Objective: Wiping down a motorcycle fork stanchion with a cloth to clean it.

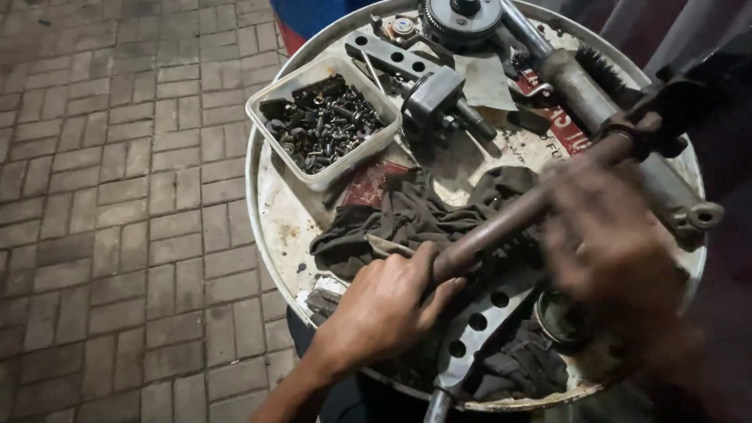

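Left hand closes around the near end of the greasy shaft, over the dark rag on the drum top; right hand is blurred, grip unclear; the oily shaft may slip and knock the bolt tub behind the rag.

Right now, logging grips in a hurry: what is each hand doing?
Left hand: closed around the metal shaft.
Right hand: blurred over the shaft; grip cannot be told.

A floor of grey rectangular paving bricks, laid in offset rows, fills the left side. The surface is a round, stained metal drum top with a raised rim. The light is dim and even.
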